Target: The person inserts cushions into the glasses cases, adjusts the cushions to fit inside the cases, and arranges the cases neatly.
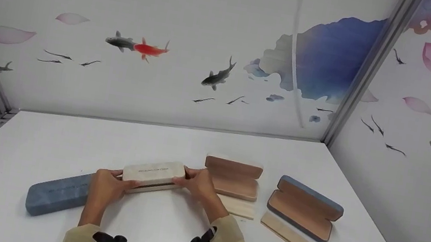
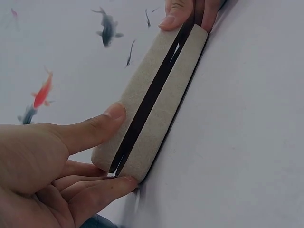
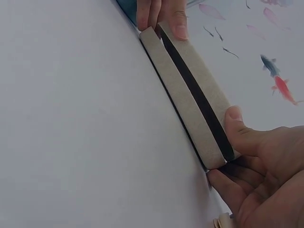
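Note:
Both hands hold a cream glasses case (image 1: 154, 173) with small dark lettering on its lid, just above or on the table; which one I cannot tell. Its lid stands slightly ajar, and a dark gap runs along the front in the left wrist view. My left hand (image 1: 108, 186) grips the left end, thumb (image 2: 97, 128) on the lid and fingers at the lower half. At the other end my right hand (image 1: 200, 185) does the same, its thumb (image 3: 240, 135) on the lid edge. Beside the left hand lies a closed blue glasses case (image 1: 57, 193), partly hidden by that hand.
An open cream case (image 1: 237, 186) with a brown lining lies right of the right hand. Further right is an open blue case (image 1: 300, 216). Folded beige cloths (image 1: 290, 236) lie in front of these two. White printed walls (image 1: 183, 107) border the table (image 1: 163, 234).

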A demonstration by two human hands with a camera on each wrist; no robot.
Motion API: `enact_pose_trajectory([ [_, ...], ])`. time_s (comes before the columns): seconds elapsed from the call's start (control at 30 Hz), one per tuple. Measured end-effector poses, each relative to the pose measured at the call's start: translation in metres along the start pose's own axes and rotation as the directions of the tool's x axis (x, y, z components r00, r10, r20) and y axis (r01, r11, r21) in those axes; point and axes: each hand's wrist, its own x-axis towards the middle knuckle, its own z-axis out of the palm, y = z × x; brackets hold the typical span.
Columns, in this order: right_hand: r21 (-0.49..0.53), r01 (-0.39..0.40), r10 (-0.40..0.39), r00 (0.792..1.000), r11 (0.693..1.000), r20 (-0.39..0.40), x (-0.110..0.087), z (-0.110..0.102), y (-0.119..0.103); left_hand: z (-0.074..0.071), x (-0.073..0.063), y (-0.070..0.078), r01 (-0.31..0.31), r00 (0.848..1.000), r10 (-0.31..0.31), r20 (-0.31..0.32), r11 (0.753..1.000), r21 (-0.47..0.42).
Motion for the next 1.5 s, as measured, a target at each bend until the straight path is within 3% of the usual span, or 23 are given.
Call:
enact_pose_trajectory([
  [0.23, 0.000, 0.014, -0.014, 1.000, 1.000, -0.012, 0.0012, 0.0017, 0.0018, 0.0009, -0.0003, 0.0002, 0.008, 1.000, -0.008, -0.004, 1.000, 0.014],
  [0.63, -0.033, 0.019, -0.020, 0.999, 0.999, -0.030, -0.0012, 0.0013, 0.0007, 0.0047, -0.0025, 0.0002, -0.033, 0.999, 0.033, -0.016, 0.999, 0.001],
  [1.3, -0.058, -0.043, 0.039, 0.997, 0.997, -0.065, 0.0016, 0.0048, 0.0020, 0.0058, -0.0077, 0.0013, -0.053, 0.998, 0.055, -0.034, 0.997, 0.062],
  [1.5, -0.036, -0.060, 0.058, 0.997, 0.998, -0.044, 0.0011, 0.0032, -0.0024, 0.0052, -0.0071, 0.0016, -0.027, 0.999, 0.028, -0.032, 0.998, 0.049],
])
